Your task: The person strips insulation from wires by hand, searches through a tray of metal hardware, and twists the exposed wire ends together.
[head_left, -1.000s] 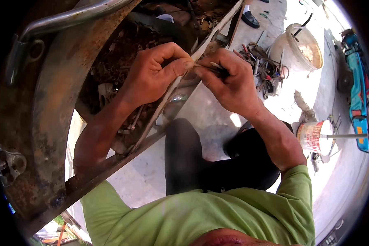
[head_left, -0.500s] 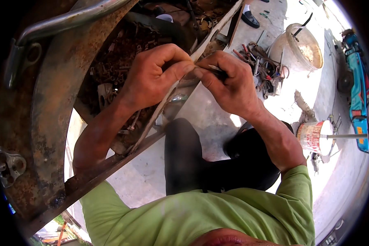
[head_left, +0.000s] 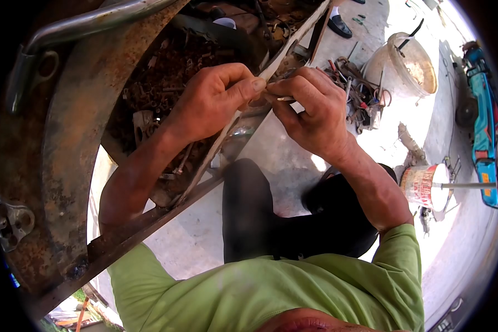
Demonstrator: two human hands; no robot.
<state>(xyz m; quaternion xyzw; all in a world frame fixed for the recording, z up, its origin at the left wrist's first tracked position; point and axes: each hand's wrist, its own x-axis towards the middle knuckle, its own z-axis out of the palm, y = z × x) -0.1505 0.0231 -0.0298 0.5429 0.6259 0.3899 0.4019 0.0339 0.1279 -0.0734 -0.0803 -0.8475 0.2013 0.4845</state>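
"Pale stick [head_left: 285,99]: where's it now?"
"In the right hand [head_left: 320,115], pinched, by the tray's [head_left: 209,157] edge."
"What changed?"
"That hand shifted lower; a regrip, I'd judge. Left hand's [head_left: 210,102] grip is pinched closed; on what, I can't tell."

On your right, pale floor [head_left: 456,238]: jumbled hand tools [head_left: 365,100] just beside a whitish bucket [head_left: 390,69], dark rod [head_left: 412,32] jutting from its mouth. Nearer you, a red-and-white tub [head_left: 418,185]; farther right, a teal machine [head_left: 483,130]. Ahead, another person's black shoe [head_left: 339,27]. To your left, a rusty curved panel [head_left: 73,144], shiny bent tube [head_left: 88,26] near its far end.
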